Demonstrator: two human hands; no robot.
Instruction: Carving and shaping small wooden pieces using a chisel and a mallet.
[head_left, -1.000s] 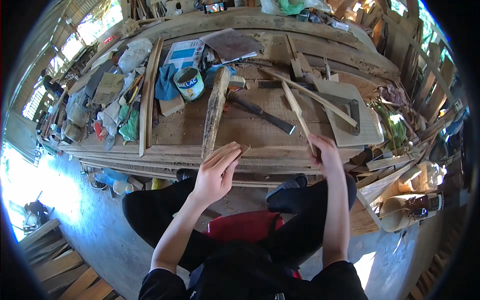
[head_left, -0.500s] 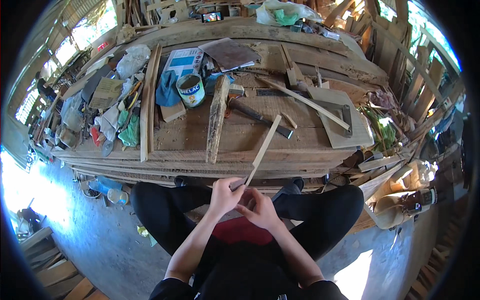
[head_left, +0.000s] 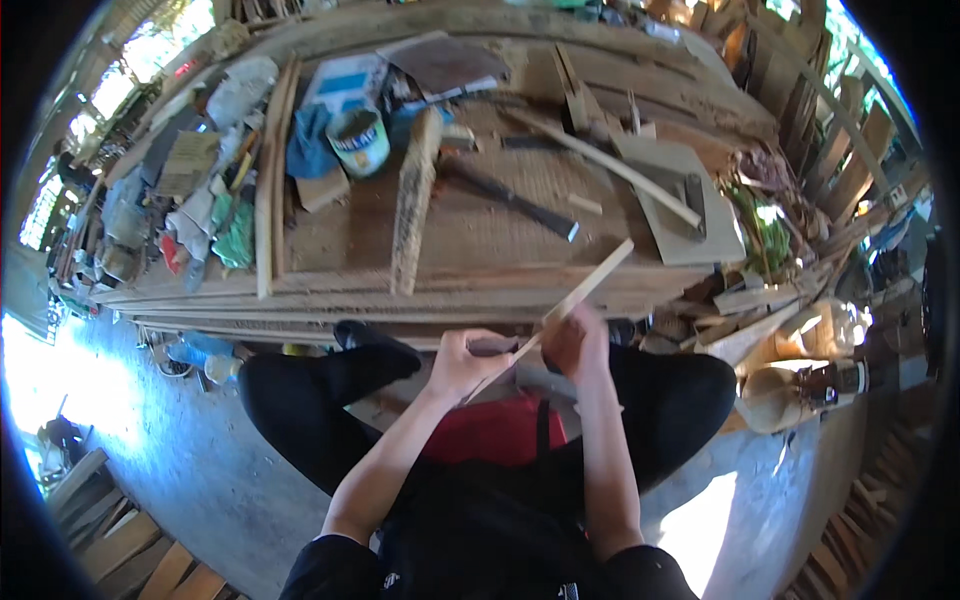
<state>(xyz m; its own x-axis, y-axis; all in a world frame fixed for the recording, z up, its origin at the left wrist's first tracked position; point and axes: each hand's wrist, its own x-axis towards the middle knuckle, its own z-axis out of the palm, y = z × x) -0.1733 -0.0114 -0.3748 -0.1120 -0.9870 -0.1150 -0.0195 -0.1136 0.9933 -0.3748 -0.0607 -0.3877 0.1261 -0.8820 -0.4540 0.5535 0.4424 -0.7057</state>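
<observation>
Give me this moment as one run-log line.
left hand: holding pale wood strip | right hand: against strip, blurred, grip unclear | bench: dark-bladed tool, open tin, rough wooden stick beyond hands

Strip (head_left: 592, 280) in left grip (head_left: 468, 367); on bench (head_left: 335, 245), left to right: tin (head_left: 362, 152), billet (head_left: 412, 210), chisel (head_left: 510, 200), board (head_left: 680, 243).

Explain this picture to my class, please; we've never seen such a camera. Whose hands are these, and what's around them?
There is no machine here: these are a person's bare hands. A wide fisheye camera on the head looks down, so straight edges bend near the rim. The left hand holds the lower part of a thin wood strip. The right hand is at the strip too, but blurred, so its grip is unclear. On the bench lie a chisel and a thick stick; a tin stands behind.
</observation>
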